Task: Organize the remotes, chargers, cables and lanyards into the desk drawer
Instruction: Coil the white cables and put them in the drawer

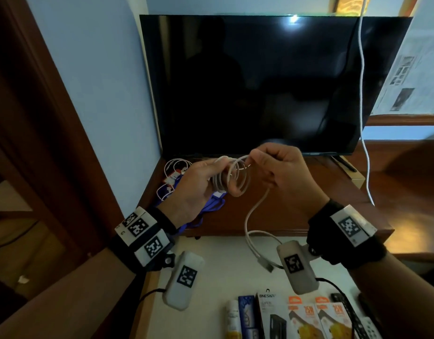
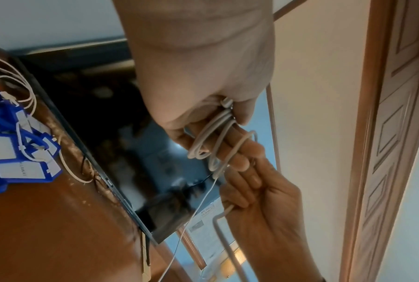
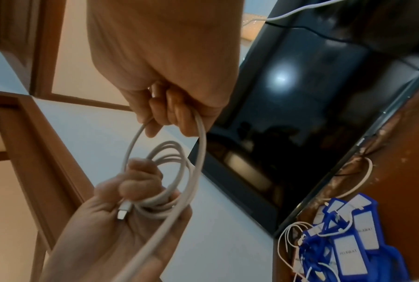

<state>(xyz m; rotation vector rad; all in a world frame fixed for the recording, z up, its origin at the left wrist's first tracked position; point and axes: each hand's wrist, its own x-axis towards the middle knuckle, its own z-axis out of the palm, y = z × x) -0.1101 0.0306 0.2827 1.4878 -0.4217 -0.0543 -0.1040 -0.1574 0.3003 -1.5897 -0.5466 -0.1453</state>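
Note:
A white cable is wound in several loops around the fingers of my left hand, which grips the coil in front of the TV. Its plug lies against that palm. My right hand pinches the cable's loose strand just right of the coil. The free end hangs down to a connector over the open drawer. Blue lanyards with white tags and thin white cables lie on the wooden desk top behind my left hand.
A dark TV stands at the back of the desk, with a white cord hanging across its right side. In the drawer lie charger boxes, a tube and a black remote. A wooden door frame rises at left.

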